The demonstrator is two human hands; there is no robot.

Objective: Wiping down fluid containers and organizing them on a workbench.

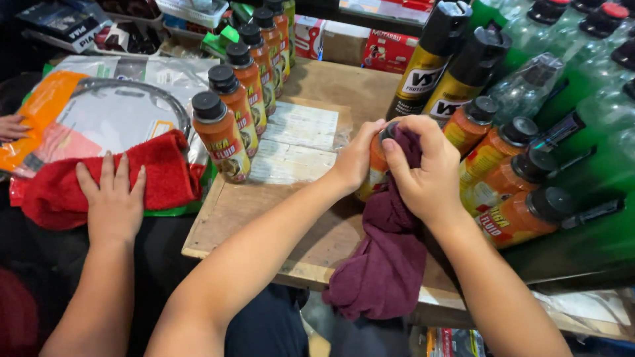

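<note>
Left hand [355, 160] wrapped around the side of an orange bottle [377, 173], held tilted just above the wooden tabletop [264, 211], near its centre. Right hand [426, 168] clenched over a maroon cloth [387, 258] pressed against the bottle's dark cap end, the rest of the cloth hanging down over the tabletop's near edge. To the left, a row of upright orange bottles with black caps [235, 99], running diagonally away toward the far end. Between that row and the held bottle, flat printed sheets in clear wrap [294, 142]. To the right, more orange bottles [509, 178] lying on their sides against two tall yellow-and-black spray cans [430, 63], with clear green-tinted bottles [582, 86] beyond. At far left, another person's hand [114, 198], flat and open, palm down on a red towel [132, 175] lying over a plastic-wrapped package [99, 112]; a further hand's fingertips [13, 125] at the left border. Cardboard boxes [387, 49] at the far end of the tabletop.
</note>
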